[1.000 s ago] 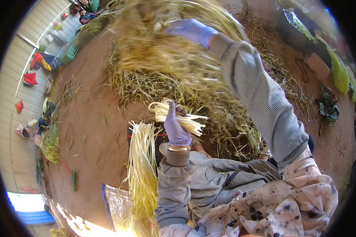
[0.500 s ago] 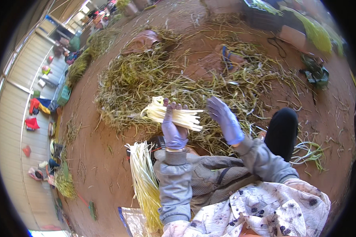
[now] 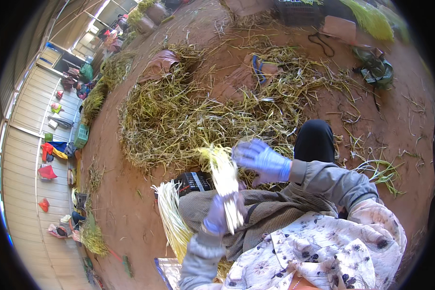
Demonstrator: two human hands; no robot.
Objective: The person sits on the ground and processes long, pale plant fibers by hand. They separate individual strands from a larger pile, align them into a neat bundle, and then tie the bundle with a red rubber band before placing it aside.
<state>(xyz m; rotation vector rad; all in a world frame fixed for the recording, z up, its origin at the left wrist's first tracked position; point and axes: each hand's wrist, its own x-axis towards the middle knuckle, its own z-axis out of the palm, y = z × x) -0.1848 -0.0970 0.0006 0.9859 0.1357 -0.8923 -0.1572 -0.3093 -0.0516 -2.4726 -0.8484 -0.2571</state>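
A small bundle of pale stalks that look like blanched chives stands nearly upright before my lap, its yellow leafy tips pointing away and white ends toward me. My gloved left hand is closed around its lower part. Beside the upper part is my gloved right hand, its fingers extended and blurred by motion; whether they touch the stalks I cannot tell. A larger bunch of the same stalks lies along my left thigh, its lower end partly hidden by my left sleeve.
A wide heap of loose green-yellow trimmings covers the earth floor ahead. Next to my left knee sits a black patterned box. Loose pale strands lie right. A dark crate and a dark green bag stand farther off.
My left hand has drawn the bundle back toward my lap and turned it from lying crosswise to pointing away. My right hand has come down and left to its upper part.
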